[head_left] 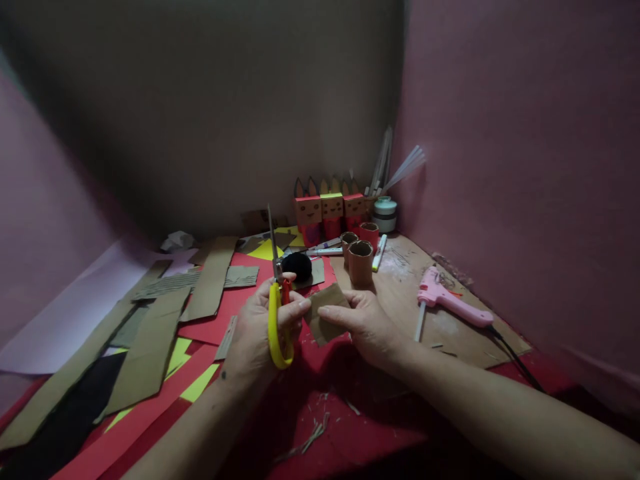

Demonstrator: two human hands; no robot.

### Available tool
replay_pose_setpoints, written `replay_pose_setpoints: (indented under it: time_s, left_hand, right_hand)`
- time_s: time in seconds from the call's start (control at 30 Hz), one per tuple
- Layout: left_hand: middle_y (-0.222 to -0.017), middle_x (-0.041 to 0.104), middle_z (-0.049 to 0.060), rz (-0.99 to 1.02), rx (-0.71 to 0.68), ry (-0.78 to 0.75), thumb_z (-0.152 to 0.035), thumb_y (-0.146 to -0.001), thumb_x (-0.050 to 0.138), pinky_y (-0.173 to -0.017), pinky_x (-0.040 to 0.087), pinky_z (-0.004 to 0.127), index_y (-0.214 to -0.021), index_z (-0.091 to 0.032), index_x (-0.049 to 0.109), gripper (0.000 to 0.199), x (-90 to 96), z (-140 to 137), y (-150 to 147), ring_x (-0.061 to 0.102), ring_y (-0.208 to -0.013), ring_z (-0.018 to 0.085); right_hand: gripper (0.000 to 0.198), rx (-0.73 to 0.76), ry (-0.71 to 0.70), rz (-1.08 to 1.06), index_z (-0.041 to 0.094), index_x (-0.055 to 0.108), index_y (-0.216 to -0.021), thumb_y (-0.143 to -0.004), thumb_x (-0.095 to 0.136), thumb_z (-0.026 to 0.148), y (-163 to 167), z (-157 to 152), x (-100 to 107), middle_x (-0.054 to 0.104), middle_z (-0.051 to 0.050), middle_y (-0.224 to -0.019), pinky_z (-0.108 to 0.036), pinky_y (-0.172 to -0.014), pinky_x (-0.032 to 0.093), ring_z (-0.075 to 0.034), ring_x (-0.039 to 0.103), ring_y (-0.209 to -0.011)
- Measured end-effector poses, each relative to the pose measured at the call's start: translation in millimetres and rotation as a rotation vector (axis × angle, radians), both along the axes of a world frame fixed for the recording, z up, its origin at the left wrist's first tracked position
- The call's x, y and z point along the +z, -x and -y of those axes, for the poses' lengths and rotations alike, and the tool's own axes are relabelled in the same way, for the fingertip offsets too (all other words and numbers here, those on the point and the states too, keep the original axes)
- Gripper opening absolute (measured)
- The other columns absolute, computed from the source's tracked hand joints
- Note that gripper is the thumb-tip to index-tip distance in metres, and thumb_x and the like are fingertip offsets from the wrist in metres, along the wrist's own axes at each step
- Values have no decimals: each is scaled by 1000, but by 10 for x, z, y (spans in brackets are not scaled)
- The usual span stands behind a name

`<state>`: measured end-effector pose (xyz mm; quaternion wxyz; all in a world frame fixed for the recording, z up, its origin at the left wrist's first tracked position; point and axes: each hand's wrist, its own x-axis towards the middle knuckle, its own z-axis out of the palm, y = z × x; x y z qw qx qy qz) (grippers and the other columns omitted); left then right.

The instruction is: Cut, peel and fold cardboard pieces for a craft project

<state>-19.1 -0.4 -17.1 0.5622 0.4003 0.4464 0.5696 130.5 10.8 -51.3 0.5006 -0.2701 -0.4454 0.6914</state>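
Yellow-handled scissors (281, 327) rest in my left hand (257, 327), their blades pointing up and away from me. The fingers of that hand are closed around the handles. Its thumb reaches to the left edge of a small piece of brown cardboard (323, 327). My right hand (367, 320) pinches this cardboard from the right, thumb on top and fingers behind. Just beyond the hands sits a round black object (297, 267). Short brown cardboard tubes (361, 263) and a red tube (369, 235) stand behind the right hand.
Cardboard strips (150, 353) and red paper (145, 413) spread across the left. A pink glue gun (450, 300) lies at right on a board (400, 293), its cord trailing off. Decorated box figures (307, 212) and a lidded jar (385, 215) stand by the back wall. Scraps (315, 433) litter the red surface.
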Motion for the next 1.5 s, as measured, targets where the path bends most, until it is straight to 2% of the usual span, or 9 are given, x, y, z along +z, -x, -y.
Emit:
replay_pose_setpoints:
  time_s: [0.27,0.57,0.73,0.87,1.03,1.17,1.27,1.4,1.5]
  left_hand:
    - [-60,57,-6,90,18,9,-25,-56,85,-35,39,18,-94,-17,58,47,-342,-146,133,47,-37,7]
    - [-67,61,-3,-81,-188,45,-22,-61,84,-45,44,17,-106,-18,60,51,-294,-148,194,54,-47,7]
    - [-59,57,-5,-52,-68,16,-24,-61,83,-40,40,18,-105,-17,58,51,-220,-55,142,51,-43,9]
    - [-59,56,-6,-34,9,-12,-23,-59,83,-37,40,18,-99,-18,56,48,-178,-28,121,49,-39,8]
    - [-56,55,-7,24,-66,29,-22,-54,86,-37,38,17,-104,-20,53,59,-224,-111,146,49,-40,8]
    - [-50,52,-8,21,-144,33,-27,-58,84,-34,34,17,-101,-20,54,53,-272,-163,170,42,-35,7]
    - [-51,52,-9,18,-143,14,-24,-58,84,-33,33,17,-102,-20,54,53,-265,-153,168,41,-34,7]
    - [-53,51,-10,48,-106,-58,-20,-56,84,-34,32,16,-102,-21,53,55,-242,-128,147,41,-35,5]
    - [-54,50,-11,64,-113,-93,-19,-57,84,-33,30,15,-101,-20,53,54,-242,-119,138,40,-35,4]
  right_hand:
    - [22,34,133,19,9,72,-77,-62,76,24,84,15,-52,69,-7,-68,-31,-63,51,-16,62,-59]
    - [19,5,83,116,9,73,-77,-62,75,21,32,-24,-16,66,-5,-60,-26,-53,48,-13,59,-51]
    - [30,75,83,-11,10,72,-91,-66,77,24,44,-33,-85,71,-7,-74,-27,-59,53,-15,65,-60]
    - [34,167,125,43,10,70,-96,-71,76,33,43,-43,-140,72,-10,-75,-31,-59,56,-18,68,-59]
    - [28,109,141,124,10,69,-88,-70,74,31,14,-74,-120,72,-10,-67,-29,-54,55,-19,69,-56]
    - [21,74,118,175,9,68,-81,-69,71,26,-13,-81,-101,71,-10,-62,-25,-47,52,-17,66,-49]
    - [23,92,91,185,9,68,-88,-70,70,24,-27,-83,-113,71,-9,-62,-25,-47,52,-17,66,-49]
    - [28,151,40,163,9,67,-88,-72,70,32,-25,-109,-146,71,-9,-63,-30,-51,54,-19,67,-51]
    - [34,85,-17,71,9,67,-85,-72,71,40,-7,-143,-156,70,-9,-66,-32,-54,54,-19,65,-54]
